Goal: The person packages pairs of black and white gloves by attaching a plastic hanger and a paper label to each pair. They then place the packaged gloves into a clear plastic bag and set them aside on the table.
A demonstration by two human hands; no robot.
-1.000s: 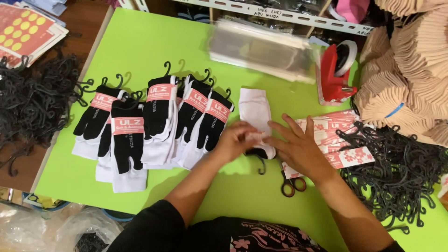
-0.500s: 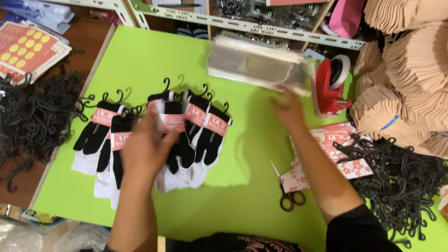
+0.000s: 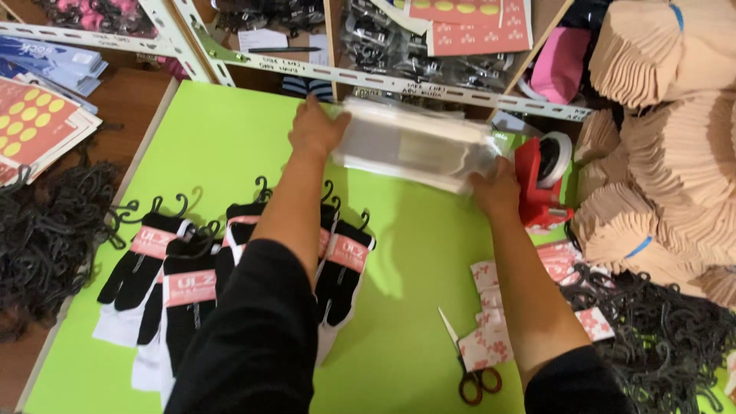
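Observation:
My left hand (image 3: 316, 126) rests on the left end of a stack of clear plastic bags (image 3: 418, 146) at the far side of the green table (image 3: 230, 146). My right hand (image 3: 497, 190) grips the stack's right end. Beneath my left arm lies a row of several black-and-white sock pairs (image 3: 176, 284) with pink labels and black hooks. Part of the row is hidden by my sleeve.
A red tape dispenser (image 3: 540, 180) stands right of the bags. Red-handled scissors (image 3: 464, 360) and pink floral label cards (image 3: 491, 337) lie near my right arm. Piles of black hooks (image 3: 46, 230) sit left and right. Tan cardboard stacks (image 3: 675, 138) fill the right side; shelves (image 3: 383, 77) stand behind.
Both hands left the white sock near the front and reached across the table to the stack of clear bags. The camera view shifted toward the shelf.

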